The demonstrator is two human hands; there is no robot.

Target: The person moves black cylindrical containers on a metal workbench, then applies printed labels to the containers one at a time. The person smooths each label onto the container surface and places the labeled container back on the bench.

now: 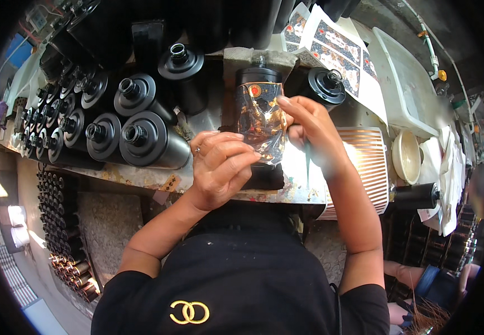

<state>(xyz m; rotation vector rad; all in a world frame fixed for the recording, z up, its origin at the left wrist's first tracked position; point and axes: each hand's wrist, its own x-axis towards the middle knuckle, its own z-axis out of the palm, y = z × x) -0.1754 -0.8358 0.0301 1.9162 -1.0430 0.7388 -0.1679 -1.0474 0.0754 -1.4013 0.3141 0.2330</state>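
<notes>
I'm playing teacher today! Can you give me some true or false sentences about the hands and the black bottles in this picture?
1. Both hands touch the patterned label on a black bottle. True.
2. The left hand wears a ring. True.
3. The black bottles at the left stand upright. False: they lie on their sides, necks toward the camera.
4. The white bowl sits left of the hands. False: it is beyond the right hand, to the right.
5. Printed label sheets lie behind the bottle. True.
</notes>
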